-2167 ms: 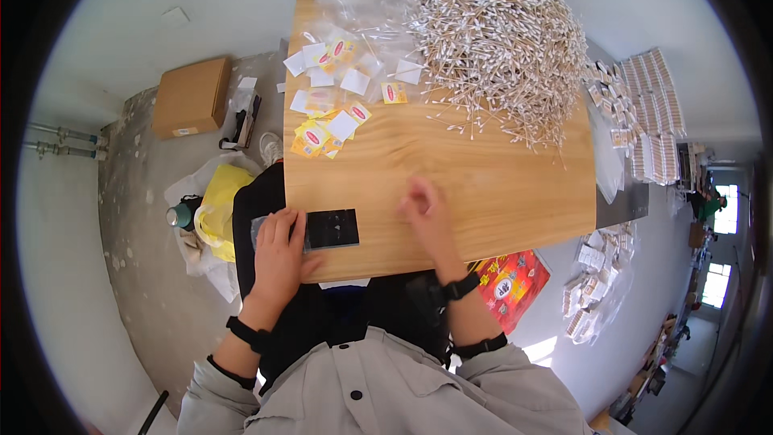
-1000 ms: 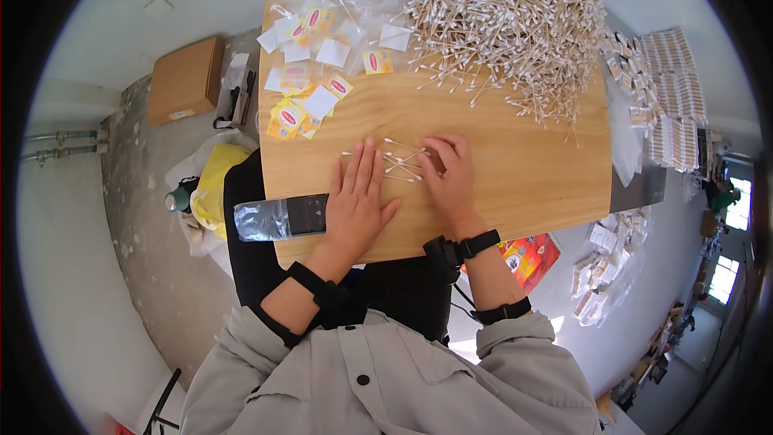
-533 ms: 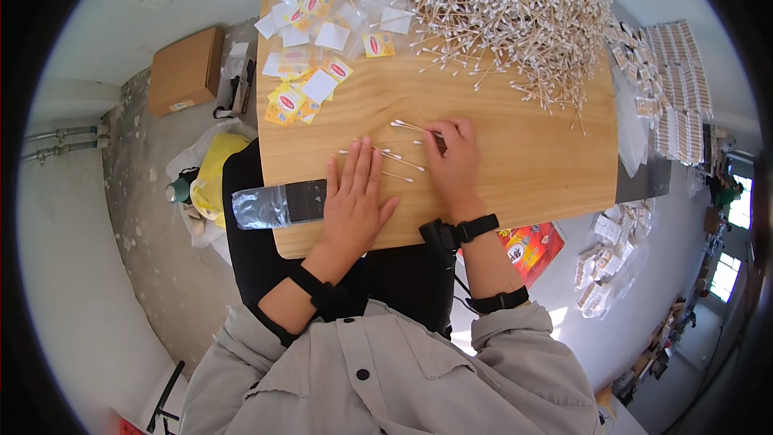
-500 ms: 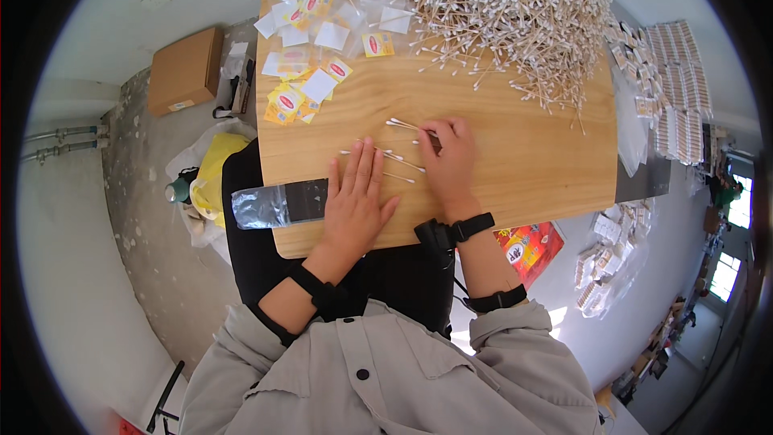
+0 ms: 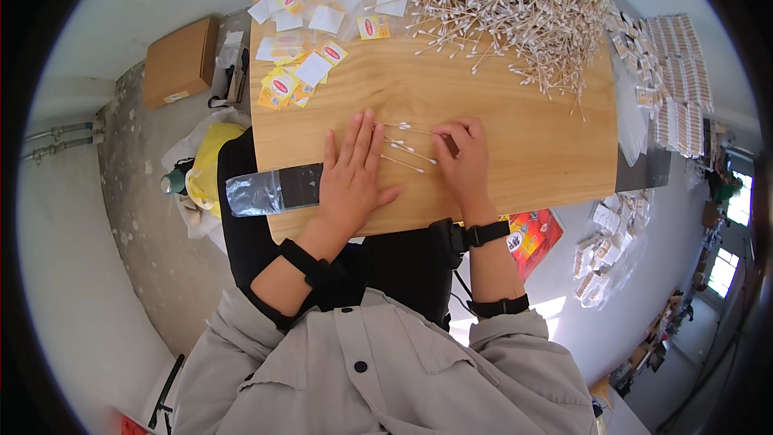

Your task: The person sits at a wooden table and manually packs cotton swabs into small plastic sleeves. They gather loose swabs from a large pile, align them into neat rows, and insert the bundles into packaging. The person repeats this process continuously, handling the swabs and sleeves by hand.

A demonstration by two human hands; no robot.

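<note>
Swabs of pale wood and white cotton (image 5: 409, 149) lie at seven o'clock on the tan wooden counter (image 5: 531, 145). My left hand (image 5: 352, 173) spreads flat; whether my curled right hand (image 5: 463, 157) pinches one, I can't tell. Probably separating them; next calls for a light pinch.

on one wooden table (image 5: 531, 145): one left hand (image 5: 352, 163) and one right hand (image 5: 465, 163), at least four loose swabs (image 5: 403, 163), one heap of swabs (image 5: 507, 8) too dense to count, one black slab (image 5: 300, 186), and, overlapping, at least five white cards (image 5: 312, 69) and four yellow cards (image 5: 373, 27). elsewhere: four black straps (image 5: 488, 233), two per arm; one cardboard box (image 5: 179, 63), one yellow bag (image 5: 212, 153), one red packet (image 5: 535, 243).
</note>
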